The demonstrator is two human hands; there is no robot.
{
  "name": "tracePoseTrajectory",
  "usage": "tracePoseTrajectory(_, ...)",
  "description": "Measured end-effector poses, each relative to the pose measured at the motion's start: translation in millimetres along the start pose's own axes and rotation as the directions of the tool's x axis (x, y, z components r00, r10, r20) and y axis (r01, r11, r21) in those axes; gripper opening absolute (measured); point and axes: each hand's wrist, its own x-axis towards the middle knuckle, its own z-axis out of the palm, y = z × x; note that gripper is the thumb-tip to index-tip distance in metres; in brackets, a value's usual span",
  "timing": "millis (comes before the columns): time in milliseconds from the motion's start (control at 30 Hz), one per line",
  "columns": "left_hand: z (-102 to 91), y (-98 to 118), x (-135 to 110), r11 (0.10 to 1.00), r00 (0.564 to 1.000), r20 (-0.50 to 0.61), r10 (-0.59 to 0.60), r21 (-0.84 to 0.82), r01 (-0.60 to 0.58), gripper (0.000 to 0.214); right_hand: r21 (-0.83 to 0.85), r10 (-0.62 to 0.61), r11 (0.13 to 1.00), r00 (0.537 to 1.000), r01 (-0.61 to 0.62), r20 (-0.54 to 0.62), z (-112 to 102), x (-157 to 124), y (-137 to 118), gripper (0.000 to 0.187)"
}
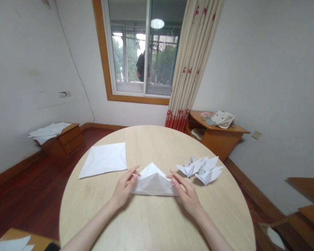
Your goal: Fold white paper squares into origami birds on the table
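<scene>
A partly folded sheet of white paper [155, 184] lies on the round wooden table [151, 223] in front of me, its peak pointing away and its straight edge toward me. My left hand [125, 184] grips its left end between thumb and fingers. At the right end, my right hand [185, 191] pinches the paper the same way. To the right sit several folded white paper figures [202, 169], close together. A stack of flat white paper [104, 158] rests to the left, apart from my left hand.
A low wooden cabinet [70, 139] with papers on top stands at the left wall. At the back right is a corner desk [225, 134] bearing a cloth bag [223, 119]. Behind the table are a window [143, 52] and a long curtain [193, 62].
</scene>
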Motion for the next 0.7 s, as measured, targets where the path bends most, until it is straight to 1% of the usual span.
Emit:
tracePoseTrajectory(100,0.6,0,0,0.996,0.997,0.023,-0.069,-0.062,0.070,0.049,0.041,0.010,0.999,1.000,-0.010,-0.008,0,1,-1,0.040)
tracePoseTrajectory(167,0.6,0,1,0.993,0.995,0.047,-0.088,-0.080,0.092,0.050,0.061,0.018,0.998,1.000,-0.018,-0.002,0,1,-2,0.041)
tracePoseTrajectory(333,0.2,2,2,0.990,0.988,0.079,-0.130,-0.038,0.134,0.045,0.060,0.033,0.998,0.999,-0.034,0.022,0,1,-1,0.040)
tracePoseTrajectory(533,0.7,-4,4,0.992,0.989,0.094,-0.116,0.063,0.110,0.040,0.046,0.062,0.997,0.995,-0.066,0.082,0,0,3,0.039)
tracePoseTrajectory(700,0.5,-12,4,0.993,0.986,0.146,-0.075,0.104,0.060,0.041,-0.072,0.032,0.997,0.992,-0.023,0.124,1,1,9,0.037)
